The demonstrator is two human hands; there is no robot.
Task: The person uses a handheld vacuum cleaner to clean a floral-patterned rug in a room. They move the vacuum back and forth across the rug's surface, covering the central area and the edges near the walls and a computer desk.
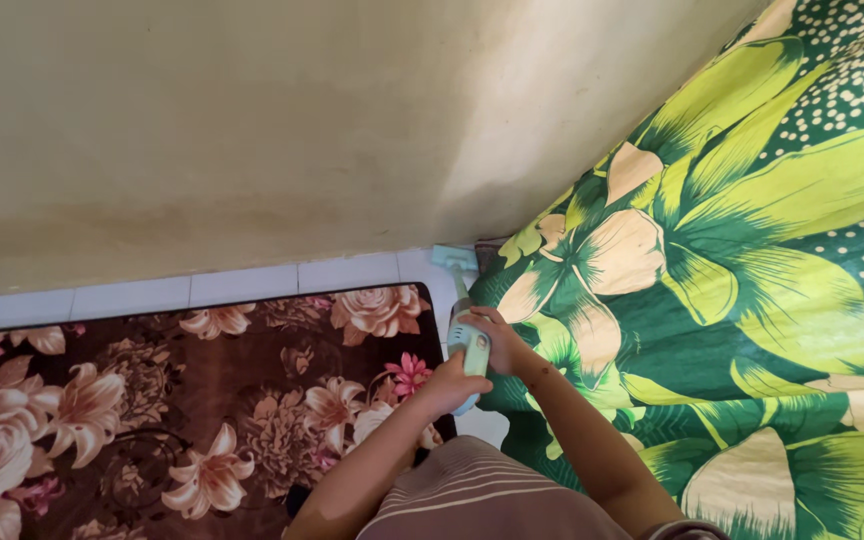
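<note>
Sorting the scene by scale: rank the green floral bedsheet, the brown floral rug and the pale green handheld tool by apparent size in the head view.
1. green floral bedsheet, though it lies nearer the camera, which may inflate it.
2. brown floral rug, partly cut off by the picture's edge.
3. pale green handheld tool, gripped by left hand and right hand.

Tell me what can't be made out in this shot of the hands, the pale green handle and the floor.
- Head view: the handle is mostly covered by the left hand and right hand.
- Its head on the white tiles is small and partly tucked behind the green flowered cloth, so its kind is unclear.
- The brown flowered rug is cut off by the left and bottom edges.
</note>
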